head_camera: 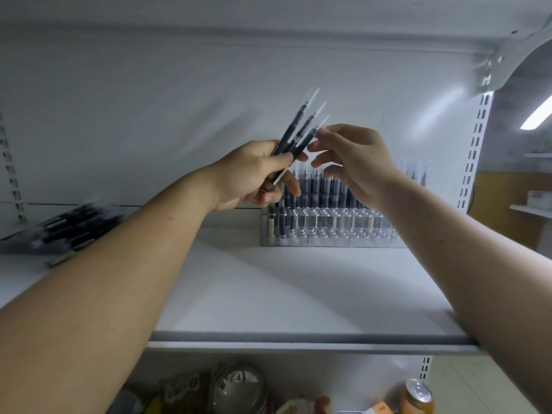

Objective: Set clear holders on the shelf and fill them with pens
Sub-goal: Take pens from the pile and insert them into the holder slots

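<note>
In the middle of the frame the left hand [254, 174] is curled round a fanned bundle of slim dark pens with clear caps [298, 130], tips slanting up and to the right. The right hand [358, 162] is beside them with its fingers loosely spread and holding nothing. Its thumb and forefinger are at the cap of the nearest pen, though blur hides whether they touch it.

Just below, at centre right, the clear tiered plastic holder [328, 234] stands on the white shelf [283, 294]. Its back rows are full of upright pens [322, 186] and its front rows look mostly empty. A loose pile of matching pens [71, 228] lies at the left edge of the frame.

The main risk is probably the fan itself. Drawing one pen out may drag its neighbours with it, and a slack grip would let them drop onto the holder directly beneath and topple pens already standing there. The narrow slots also invite a missed insertion, which could nudge the light holder backwards.
</note>
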{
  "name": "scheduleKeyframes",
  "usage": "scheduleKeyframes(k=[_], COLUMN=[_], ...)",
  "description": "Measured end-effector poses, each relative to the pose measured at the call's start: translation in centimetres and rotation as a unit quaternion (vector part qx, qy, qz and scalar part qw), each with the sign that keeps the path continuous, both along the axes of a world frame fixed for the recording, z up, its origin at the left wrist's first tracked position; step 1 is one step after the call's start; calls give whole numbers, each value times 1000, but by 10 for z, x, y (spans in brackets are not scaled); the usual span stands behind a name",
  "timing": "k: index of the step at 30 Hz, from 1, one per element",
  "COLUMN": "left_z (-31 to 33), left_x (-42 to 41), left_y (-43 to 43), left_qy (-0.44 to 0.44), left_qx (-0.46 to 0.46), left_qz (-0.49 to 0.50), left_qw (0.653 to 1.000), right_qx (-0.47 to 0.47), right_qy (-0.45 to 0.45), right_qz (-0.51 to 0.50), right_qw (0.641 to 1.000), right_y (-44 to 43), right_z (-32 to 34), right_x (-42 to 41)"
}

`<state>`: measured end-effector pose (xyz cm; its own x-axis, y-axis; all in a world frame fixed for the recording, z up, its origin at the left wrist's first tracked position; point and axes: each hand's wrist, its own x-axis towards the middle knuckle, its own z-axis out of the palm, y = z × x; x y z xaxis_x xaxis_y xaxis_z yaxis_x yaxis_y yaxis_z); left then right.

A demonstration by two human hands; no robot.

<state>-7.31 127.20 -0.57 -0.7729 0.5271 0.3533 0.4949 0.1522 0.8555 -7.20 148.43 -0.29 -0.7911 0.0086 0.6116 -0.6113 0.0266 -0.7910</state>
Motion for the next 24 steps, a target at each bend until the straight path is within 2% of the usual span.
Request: scheduleKeyframes(k=[6, 11, 16, 24], left_z=[1, 1, 4, 7], left_x=[1, -2, -3, -1], left_y=[1, 0, -2, -4], left_qy=[-1, 29, 91, 187], left_qx=[3, 8, 45, 37], left_qz=[-13, -9, 26, 90], left_qw=[1000, 999, 995, 977], right_qx=[-34, -146, -77, -103], right_qy=[2, 22, 77, 72], right_qz=[15, 3, -116, -92], right_qw=[999, 989, 987, 988], right_y=[-2, 4, 6, 12], right_z=[2, 6, 8, 12], right_x=[1, 1, 0, 4])
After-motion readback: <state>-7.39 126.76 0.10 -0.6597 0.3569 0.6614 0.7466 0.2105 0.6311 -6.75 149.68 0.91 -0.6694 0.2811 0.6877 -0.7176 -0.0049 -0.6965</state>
